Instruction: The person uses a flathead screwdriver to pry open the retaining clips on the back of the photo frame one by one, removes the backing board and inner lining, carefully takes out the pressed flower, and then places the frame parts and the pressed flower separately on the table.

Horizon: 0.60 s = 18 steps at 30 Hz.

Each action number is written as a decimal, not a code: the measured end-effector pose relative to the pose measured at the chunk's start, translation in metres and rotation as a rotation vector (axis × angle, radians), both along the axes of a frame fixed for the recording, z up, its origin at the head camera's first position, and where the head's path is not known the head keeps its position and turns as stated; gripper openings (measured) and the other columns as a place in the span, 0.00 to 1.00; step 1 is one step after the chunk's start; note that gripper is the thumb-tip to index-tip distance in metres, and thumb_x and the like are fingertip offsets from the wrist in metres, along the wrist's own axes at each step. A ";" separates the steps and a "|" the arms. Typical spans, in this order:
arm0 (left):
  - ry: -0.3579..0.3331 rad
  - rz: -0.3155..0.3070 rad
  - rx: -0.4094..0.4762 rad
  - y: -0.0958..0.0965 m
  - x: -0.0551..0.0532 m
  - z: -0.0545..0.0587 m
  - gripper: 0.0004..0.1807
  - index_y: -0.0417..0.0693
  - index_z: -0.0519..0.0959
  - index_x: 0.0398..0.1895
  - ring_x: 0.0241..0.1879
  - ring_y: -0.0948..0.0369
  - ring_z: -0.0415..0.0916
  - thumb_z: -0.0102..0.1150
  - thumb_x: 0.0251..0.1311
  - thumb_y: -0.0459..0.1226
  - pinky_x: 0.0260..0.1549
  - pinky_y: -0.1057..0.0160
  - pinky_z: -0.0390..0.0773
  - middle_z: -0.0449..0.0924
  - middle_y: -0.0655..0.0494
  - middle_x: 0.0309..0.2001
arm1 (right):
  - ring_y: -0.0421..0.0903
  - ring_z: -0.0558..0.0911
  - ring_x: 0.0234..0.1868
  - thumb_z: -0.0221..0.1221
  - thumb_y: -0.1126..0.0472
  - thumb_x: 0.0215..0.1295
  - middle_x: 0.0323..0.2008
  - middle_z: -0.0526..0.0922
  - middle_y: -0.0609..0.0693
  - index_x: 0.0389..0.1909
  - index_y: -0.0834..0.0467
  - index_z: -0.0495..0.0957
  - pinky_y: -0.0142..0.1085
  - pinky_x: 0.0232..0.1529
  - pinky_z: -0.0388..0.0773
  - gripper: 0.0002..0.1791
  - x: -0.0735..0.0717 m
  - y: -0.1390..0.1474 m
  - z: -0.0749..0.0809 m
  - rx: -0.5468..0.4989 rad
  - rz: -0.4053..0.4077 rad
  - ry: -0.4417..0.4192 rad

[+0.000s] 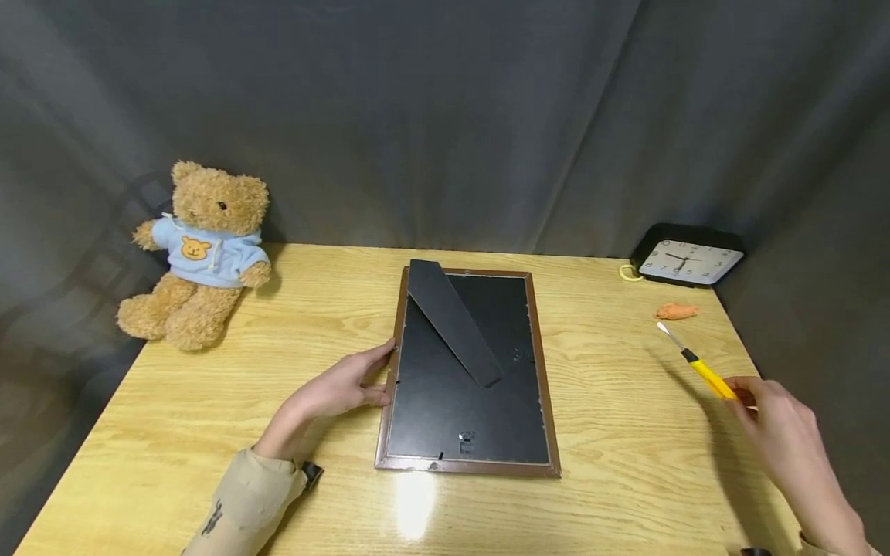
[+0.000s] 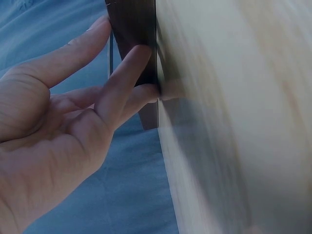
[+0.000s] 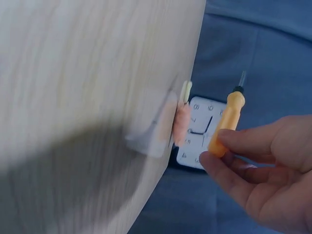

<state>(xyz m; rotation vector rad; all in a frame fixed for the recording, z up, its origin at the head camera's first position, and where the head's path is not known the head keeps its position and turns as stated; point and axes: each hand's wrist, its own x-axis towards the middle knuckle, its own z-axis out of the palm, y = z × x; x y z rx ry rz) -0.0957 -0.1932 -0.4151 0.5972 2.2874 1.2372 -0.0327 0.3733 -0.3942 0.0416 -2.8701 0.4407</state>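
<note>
A picture frame (image 1: 480, 409) with a brown border lies face down on the table, its black back and slanted stand (image 1: 452, 324) upward. My left hand (image 1: 344, 384) touches the frame's left edge; in the left wrist view its extended fingers (image 2: 124, 80) rest against the brown border (image 2: 134, 29). Out at the right, my right hand (image 1: 782, 421) pinches a screwdriver (image 1: 709, 377) by the end of its yellow handle between thumb and fingers. The screwdriver is raised over the table, its shaft pointing away from me, as the right wrist view also shows its handle (image 3: 228, 122).
A teddy bear (image 1: 208, 247) in a blue hoodie sits at the back left. At the back right stands a black clock (image 1: 688, 259) with a yellow loop beside it. A small orange object (image 1: 676, 311) lies before the clock. Dark curtains (image 1: 417, 123) border the table.
</note>
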 end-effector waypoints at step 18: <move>0.029 -0.019 -0.035 -0.002 0.002 0.000 0.50 0.22 0.46 0.82 0.79 0.36 0.52 0.69 0.68 0.28 0.77 0.40 0.56 0.49 0.27 0.81 | 0.19 0.69 0.39 0.73 0.86 0.49 0.37 0.85 0.64 0.45 0.70 0.86 0.10 0.31 0.65 0.21 -0.013 -0.037 0.010 -0.096 0.169 0.200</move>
